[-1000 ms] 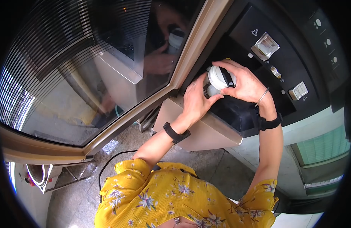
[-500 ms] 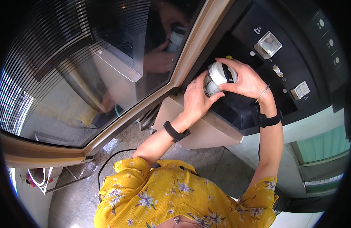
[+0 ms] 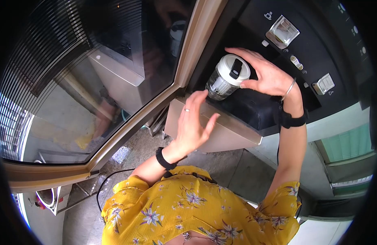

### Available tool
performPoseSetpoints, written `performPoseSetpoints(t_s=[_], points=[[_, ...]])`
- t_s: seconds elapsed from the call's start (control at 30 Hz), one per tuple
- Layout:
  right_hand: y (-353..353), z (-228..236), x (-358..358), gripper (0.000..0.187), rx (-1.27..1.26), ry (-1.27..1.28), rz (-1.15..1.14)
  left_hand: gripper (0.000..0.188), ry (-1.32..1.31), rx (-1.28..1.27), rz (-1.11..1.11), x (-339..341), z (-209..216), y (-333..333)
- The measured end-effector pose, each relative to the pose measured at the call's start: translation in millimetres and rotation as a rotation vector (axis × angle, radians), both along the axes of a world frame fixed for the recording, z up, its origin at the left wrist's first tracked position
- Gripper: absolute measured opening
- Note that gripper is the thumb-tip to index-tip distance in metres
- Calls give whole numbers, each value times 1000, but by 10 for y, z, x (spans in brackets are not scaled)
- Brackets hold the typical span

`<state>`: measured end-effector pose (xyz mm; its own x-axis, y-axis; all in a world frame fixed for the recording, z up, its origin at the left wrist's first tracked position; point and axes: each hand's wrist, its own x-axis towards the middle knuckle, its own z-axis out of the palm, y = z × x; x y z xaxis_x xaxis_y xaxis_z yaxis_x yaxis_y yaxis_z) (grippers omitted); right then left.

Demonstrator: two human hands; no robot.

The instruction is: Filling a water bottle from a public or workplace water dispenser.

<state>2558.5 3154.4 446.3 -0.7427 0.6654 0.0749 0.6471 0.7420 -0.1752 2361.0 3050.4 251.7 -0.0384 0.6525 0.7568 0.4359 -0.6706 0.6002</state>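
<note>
A lidded cup (image 3: 222, 83) with a clear, patterned body stands on the black ledge of a dispensing machine. Its white lid (image 3: 228, 67) carries a black flip tab. My right hand (image 3: 268, 73) curves round the lid's right side, thumb at the near rim and index finger along the far side; its other fingers are mostly hidden. Left of and nearer than the cup, my left hand (image 3: 192, 124) is held open, fingers apart and nothing in it. A small gap shows between its fingertips and the cup's base.
Right of the cup, the machine's dark panel (image 3: 294, 57) has clear square covers and small white buttons. A glass door (image 3: 127, 81) with a tan frame stands swung out at the left. Below the ledge juts a beige box-like tray (image 3: 221, 130). A black cable (image 3: 106, 181) crosses the floor.
My left hand has let go of the cup and drawn back toward me, opening its fingers. The right hand stays at the lid. The whole view has shifted slightly.
</note>
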Motion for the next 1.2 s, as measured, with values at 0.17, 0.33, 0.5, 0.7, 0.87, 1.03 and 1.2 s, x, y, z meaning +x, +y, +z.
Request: performPoseSetpoints(t_s=[0.17, 0.33, 0.5, 0.7, 0.87, 1.03, 1.2], points=[[76, 29, -50, 84, -195, 75, -115, 68, -84, -91, -36, 57, -37, 223], [127, -56, -6, 86, -185, 110, -143, 59, -52, -119, -88, 115, -43, 255], [71, -19, -67, 86, -133, 61, -135, 55, -27, -42, -55, 143, -72, 333], [81, -3, -75, 87, -129, 66, -104, 52, -58, -70, -79, 172, -79, 338], [32, 62, -222, 90, -133, 23, -188, 52, -50, -76, -67, 173, -85, 340], [74, -17, -177, 92, -54, 37, -149, 52, -44, -112, -78, 189, -93, 331], [40, -74, -205, 85, 5, 107, -225, 49, -18, -93, -68, 182, -69, 311]])
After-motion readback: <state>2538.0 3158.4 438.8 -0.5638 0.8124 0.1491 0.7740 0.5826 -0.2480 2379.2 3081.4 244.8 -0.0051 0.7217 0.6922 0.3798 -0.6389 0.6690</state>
